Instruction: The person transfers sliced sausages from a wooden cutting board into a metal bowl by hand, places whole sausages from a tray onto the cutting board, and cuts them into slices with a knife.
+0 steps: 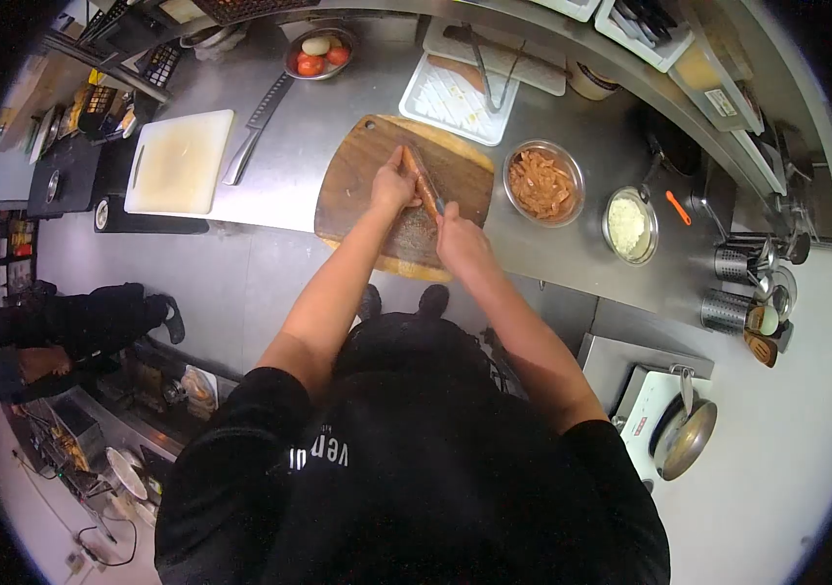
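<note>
A long reddish-brown sausage [420, 175] lies slanted across the dark wooden cutting board [357, 185]. My left hand [393, 187] is closed on its left side, fingers pressed against it. At its near end, my right hand [462, 240] is closed around the handle of what looks like a small knife [440, 207]; little of the blade shows. Small crumbs dot the board near the sausage. To the right of the board stands a steel bowl [580, 185] of sliced reddish-brown pieces.
Behind the board are a white tray [425, 102] and tongs [486, 73]. Leftward lie a large knife [258, 125], a white cutting board [182, 161] and a vegetable bowl [291, 64]. A bowl of chopped white food [627, 224] stands right. Another person [65, 331] is at far left.
</note>
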Motion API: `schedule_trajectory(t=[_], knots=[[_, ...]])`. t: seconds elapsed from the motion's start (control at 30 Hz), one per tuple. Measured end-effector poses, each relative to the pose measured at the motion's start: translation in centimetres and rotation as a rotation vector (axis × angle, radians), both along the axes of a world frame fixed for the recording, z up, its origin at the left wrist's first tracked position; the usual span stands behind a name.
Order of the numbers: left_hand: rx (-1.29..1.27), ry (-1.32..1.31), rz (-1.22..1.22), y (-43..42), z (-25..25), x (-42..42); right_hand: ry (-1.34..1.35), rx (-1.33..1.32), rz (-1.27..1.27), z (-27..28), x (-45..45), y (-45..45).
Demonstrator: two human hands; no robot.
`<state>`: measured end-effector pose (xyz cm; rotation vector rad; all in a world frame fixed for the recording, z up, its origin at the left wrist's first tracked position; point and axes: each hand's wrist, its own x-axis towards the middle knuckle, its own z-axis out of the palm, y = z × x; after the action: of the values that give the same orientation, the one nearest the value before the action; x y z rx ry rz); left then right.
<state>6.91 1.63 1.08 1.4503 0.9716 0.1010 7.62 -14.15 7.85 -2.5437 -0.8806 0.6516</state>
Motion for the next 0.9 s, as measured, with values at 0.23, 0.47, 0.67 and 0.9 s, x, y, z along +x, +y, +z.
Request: schedule_trajectory(t=[0.23,0.47,0.67,0.9], knots=[[-0.019,-0.013,-0.007,0.3,-0.1,0.3,0.069,-0.084,0.015,1.8,0.9,0.8],[-0.051,-0.084,0.019,0.4,-0.5,0.1,0.086,-0.102,0.037,0.9,2.4,2.5],[0.034,0.029,0.003,0.2,0.8,0.1,0.08,-0.106,0.012,0.9,2.8,4.2],[0.096,-0.051,0.044,0.5,-4.5,0.8,0.079,-0.152,0.051,2.1,0.7,-0.9]])
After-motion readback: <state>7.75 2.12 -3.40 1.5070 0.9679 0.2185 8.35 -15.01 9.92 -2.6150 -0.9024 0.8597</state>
